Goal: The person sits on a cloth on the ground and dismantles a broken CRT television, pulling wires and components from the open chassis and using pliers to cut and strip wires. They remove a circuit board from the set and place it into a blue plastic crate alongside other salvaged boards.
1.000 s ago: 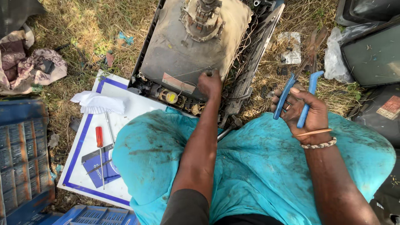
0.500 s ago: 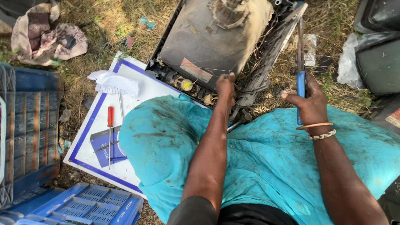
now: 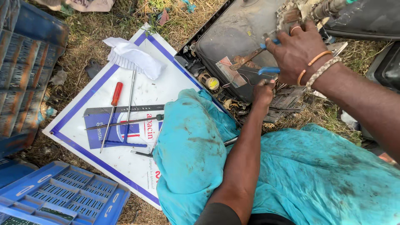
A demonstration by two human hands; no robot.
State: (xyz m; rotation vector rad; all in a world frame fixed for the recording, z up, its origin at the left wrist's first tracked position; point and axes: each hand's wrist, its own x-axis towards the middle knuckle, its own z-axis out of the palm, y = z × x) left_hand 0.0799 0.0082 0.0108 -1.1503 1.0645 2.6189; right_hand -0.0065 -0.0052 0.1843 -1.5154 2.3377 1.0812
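At the upper right of the head view, the right hand (image 3: 301, 52) is closed around the blue handles of a pair of pliers (image 3: 257, 58), whose rusty nose points left and down onto the dark back of an opened television set (image 3: 233, 37) lying on the grass. A second ago that hand held the pliers up and clear of the set, off to the right; now it has swung in over the casing and the nose lies against the grey bulge of the tube, close to a pale sticker. So the tool has gone from waiting to working, and the hand seems to be gripping or prising at something on the set, though the exact part under the tip is too small to tell.

Below it, the left hand (image 3: 264, 92) is closed on the lower edge of the set, where it also was before, among wires and a small yellow part; what the fingers pinch cannot be made out. Both forearms reach forward over knees covered in stained turquoise cloth (image 3: 316, 175).

To the left, a white board with a blue border (image 3: 125, 158) lies on the ground, carrying a red-handled screwdriver (image 3: 111, 109), several thin metal rods and a crumpled white rag (image 3: 133, 56). Blue plastic crates (image 3: 62, 193) sit at the lower left.
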